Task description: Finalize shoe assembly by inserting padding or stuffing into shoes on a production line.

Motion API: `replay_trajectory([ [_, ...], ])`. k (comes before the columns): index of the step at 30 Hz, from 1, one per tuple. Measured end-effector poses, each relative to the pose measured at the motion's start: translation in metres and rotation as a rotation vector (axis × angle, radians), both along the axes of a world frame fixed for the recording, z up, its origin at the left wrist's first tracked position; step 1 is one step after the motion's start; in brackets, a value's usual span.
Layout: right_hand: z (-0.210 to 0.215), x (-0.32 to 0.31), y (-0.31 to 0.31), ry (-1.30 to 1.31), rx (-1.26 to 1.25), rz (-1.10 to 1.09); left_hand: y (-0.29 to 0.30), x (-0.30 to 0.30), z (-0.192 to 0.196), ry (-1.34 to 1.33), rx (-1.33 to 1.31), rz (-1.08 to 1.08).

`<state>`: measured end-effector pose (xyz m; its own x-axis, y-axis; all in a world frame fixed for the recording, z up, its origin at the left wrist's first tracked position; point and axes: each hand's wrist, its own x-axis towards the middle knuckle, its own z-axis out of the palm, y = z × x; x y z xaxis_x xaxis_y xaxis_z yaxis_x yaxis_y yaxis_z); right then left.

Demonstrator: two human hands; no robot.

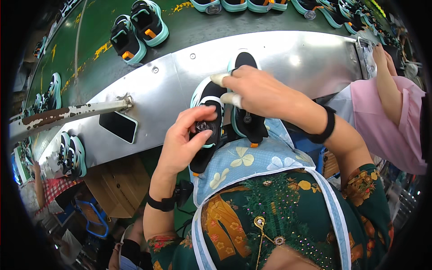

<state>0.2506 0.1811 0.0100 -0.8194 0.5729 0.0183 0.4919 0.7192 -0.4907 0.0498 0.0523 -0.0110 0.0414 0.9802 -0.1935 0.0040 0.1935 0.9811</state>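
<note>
Two black sneakers with white and mint soles lie side by side across my lap and the metal ledge, toes pointing away: a left sneaker and a right sneaker. My left hand rests over the left sneaker, thumb and curled fingers apart around a round, dark-centred tag. Above both sneakers, my right hand reaches in from the right. Pale covers sit on its thumb and a fingertip, which are apart near the left sneaker's laces. Its other fingers are partly hidden.
A phone lies on the metal ledge, beside a chipped metal bar. Beyond is a green conveyor belt carrying more sneakers. A cardboard box stands lower left. A person in pink is at the right.
</note>
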Motion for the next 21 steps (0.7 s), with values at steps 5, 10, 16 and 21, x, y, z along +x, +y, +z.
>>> replay_trajectory([
  [5,-0.006,-0.028,0.000,-0.230,-0.003,0.183,-0.001,-0.001,0.008,0.319,0.072,-0.141],
  [10,-0.011,-0.024,-0.004,-0.128,-0.273,0.133,0.002,-0.028,-0.006,-0.098,-0.163,-0.337],
  [16,-0.015,-0.026,-0.016,-0.013,-0.185,0.142,-0.013,-0.011,-0.004,0.430,0.282,-0.262],
  [21,-0.021,-0.029,-0.020,-0.006,-0.153,0.143,-0.014,-0.018,-0.004,0.205,0.231,-0.301],
])
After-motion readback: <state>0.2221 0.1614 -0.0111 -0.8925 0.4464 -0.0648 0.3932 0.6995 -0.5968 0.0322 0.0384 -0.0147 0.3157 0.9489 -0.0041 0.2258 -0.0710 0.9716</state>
